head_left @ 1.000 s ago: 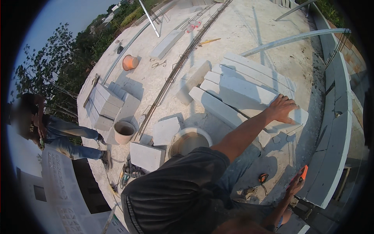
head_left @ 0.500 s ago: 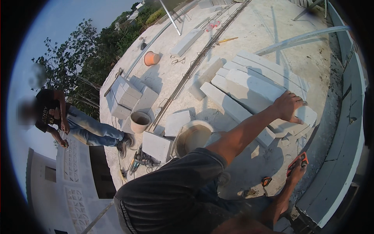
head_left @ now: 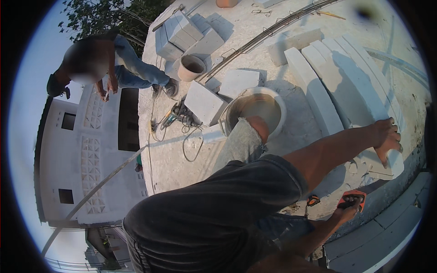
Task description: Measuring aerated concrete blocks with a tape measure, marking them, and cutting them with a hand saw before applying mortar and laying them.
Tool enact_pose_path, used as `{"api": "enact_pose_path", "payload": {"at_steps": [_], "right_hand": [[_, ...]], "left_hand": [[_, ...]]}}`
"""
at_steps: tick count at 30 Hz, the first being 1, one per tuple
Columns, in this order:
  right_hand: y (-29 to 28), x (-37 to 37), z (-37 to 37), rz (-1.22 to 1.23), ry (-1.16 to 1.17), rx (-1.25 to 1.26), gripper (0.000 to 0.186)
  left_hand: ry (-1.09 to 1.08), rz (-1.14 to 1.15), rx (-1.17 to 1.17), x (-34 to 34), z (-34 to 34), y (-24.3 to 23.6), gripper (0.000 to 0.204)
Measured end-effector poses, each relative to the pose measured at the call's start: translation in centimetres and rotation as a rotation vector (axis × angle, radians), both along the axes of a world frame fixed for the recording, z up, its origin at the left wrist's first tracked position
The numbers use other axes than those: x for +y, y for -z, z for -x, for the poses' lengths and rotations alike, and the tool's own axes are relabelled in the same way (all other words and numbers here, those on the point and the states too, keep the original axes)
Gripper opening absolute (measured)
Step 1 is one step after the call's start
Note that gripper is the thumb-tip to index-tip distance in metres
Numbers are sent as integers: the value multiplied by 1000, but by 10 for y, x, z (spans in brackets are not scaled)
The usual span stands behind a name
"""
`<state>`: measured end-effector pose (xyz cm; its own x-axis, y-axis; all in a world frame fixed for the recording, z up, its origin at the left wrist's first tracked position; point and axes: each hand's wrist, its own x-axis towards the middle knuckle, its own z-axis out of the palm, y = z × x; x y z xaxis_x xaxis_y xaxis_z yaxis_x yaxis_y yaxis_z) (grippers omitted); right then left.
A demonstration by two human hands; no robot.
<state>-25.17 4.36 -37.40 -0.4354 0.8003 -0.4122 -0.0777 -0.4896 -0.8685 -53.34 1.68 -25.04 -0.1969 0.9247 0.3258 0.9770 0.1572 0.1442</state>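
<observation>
My left hand (head_left: 388,140) lies spread, fingers apart, on the end of a long pale block (head_left: 348,86) in a stack of similar blocks. Its arm, in a dark short sleeve, reaches across from the lower middle. Lower down, my right hand (head_left: 348,205) is closed around the orange handle (head_left: 357,195) of what looks like a handsaw, close to the stack's near end. The blade is hard to make out. Broken pale pieces (head_left: 360,169) lie below the left hand. An orange and black tape measure (head_left: 313,200) rests left of the right hand.
A large bucket (head_left: 278,102) of greyish liquid stands beside my knee. Left of it are loose blocks (head_left: 205,102), a corded power tool (head_left: 170,116) and a smaller bucket (head_left: 191,68). Another person (head_left: 123,59) stands far left. Steel bars (head_left: 259,38) cross the floor. A low block wall (head_left: 387,236) runs lower right.
The view has turned, so the stack and buckets appear farther right and the building shows more. The other person now bends forward with hands together. Both my hands keep their places at the stack.
</observation>
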Motion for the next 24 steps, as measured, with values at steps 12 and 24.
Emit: {"api": "enact_pose_path", "payload": {"at_steps": [12, 24], "right_hand": [[-1, -22, 40, 134, 45, 62, 27], [-1, -10, 20, 107, 104, 47, 25]], "left_hand": [[-43, -26, 53, 8, -3, 7, 76], [6, -31, -29, 12, -7, 6, 80]]}}
